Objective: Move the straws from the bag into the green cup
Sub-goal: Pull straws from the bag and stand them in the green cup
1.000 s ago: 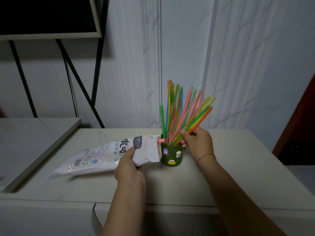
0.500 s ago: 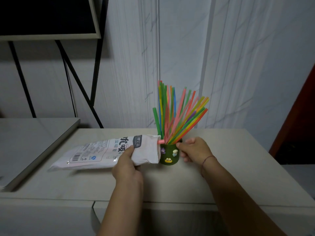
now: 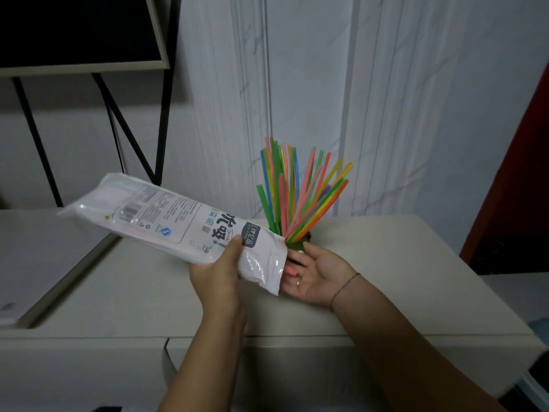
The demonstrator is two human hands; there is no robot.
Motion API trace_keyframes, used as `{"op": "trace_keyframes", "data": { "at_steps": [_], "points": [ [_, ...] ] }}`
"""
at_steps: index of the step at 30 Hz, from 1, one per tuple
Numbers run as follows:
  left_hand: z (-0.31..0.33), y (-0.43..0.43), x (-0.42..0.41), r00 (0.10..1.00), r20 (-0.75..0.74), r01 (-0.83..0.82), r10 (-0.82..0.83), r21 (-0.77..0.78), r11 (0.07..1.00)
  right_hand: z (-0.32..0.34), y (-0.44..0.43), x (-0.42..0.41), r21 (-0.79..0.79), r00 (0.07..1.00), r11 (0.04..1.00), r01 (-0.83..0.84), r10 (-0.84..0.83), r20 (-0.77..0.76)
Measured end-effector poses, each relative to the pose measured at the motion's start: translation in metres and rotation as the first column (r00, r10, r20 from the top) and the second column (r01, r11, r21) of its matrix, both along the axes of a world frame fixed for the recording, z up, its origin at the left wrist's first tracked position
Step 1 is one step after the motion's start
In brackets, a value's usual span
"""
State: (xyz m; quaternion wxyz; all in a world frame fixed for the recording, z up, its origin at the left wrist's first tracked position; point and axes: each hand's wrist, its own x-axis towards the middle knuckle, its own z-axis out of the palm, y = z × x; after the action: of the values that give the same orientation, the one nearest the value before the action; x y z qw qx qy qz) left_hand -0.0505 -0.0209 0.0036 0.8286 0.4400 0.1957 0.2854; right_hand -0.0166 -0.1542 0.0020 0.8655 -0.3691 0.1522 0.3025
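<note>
My left hand [image 3: 219, 278] grips the white plastic straw bag [image 3: 166, 221] near its open end and holds it off the table, closed end raised to the left, mouth tilted down to the right. My right hand [image 3: 315, 275] lies palm up just under the bag's mouth, fingers apart, with a pink straw end [image 3: 291, 270] resting on the fingers. Behind them the green cup [image 3: 300, 245] is mostly hidden; many coloured straws [image 3: 300, 191] fan upward out of it.
The beige table [image 3: 416, 278] runs right to an edge near a dark red panel [image 3: 517, 173]. A lower grey surface [image 3: 38, 254] lies at the left. A black metal frame [image 3: 130, 135] and a dark board stand against the white wall.
My left hand has lifted the bag off the table and tipped its mouth down. My right hand left the cup and turned palm up under the mouth, where a pink straw now lies.
</note>
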Motion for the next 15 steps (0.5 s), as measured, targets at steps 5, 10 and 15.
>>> {"op": "trace_keyframes", "data": {
  "at_steps": [5, 10, 15],
  "points": [
    [-0.003, 0.002, -0.004, 1.000, 0.003, -0.016, 0.016, 0.025, 1.000, 0.003, 0.007, -0.007, 0.021, 1.000, 1.000, -0.006, 0.006, -0.021],
    [-0.010, 0.007, 0.002, 0.999, -0.031, -0.032, 0.027, -0.170, 0.985, 0.004, 0.012, -0.013, -0.121, 0.989, 0.986, -0.119, 0.129, 0.078],
    [-0.013, 0.012, 0.006, 0.997, -0.057, -0.057, 0.042, -0.290, 0.955, 0.002, 0.013, -0.014, -0.404, 0.958, 0.908, -0.107, 0.203, 0.203]
  ]
}}
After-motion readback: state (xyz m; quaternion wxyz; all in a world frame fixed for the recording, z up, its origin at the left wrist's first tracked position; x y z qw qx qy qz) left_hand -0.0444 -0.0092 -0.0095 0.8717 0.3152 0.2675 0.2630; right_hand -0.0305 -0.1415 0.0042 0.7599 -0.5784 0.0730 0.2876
